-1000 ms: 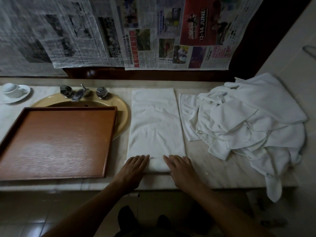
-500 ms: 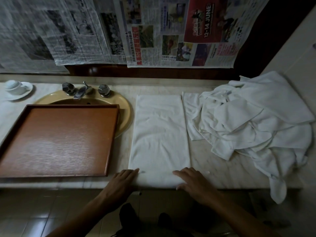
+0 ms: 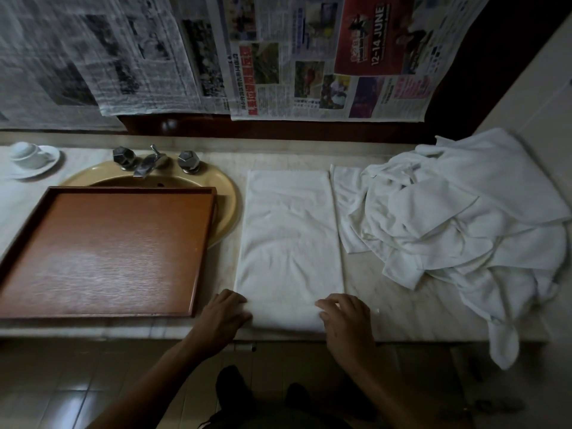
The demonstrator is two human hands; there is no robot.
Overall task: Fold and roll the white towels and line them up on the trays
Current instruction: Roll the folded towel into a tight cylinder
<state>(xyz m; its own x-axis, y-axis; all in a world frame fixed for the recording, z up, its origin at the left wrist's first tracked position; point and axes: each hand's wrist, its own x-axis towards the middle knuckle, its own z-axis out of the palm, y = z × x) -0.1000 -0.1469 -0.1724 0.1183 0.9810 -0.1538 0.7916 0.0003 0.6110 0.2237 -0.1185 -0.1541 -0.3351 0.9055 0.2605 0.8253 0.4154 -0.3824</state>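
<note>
On the dim desk (image 3: 402,308) my left hand (image 3: 227,311) and right hand (image 3: 343,317) pinch the folded towel (image 3: 291,236), fingers (image 3: 328,303) curled; next, roll evenly away.

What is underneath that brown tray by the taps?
The brown tray lies across a yellow sink, whose far rim and right edge show, and on the marble counter. Most of the basin is covered, so its contents cannot be seen.

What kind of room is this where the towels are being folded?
Probably a bathroom vanity, perhaps in a hotel: a yellow basin with chrome taps is set into a marble counter, and a heap of white towels lies on it, right of a wooden tray.
</note>
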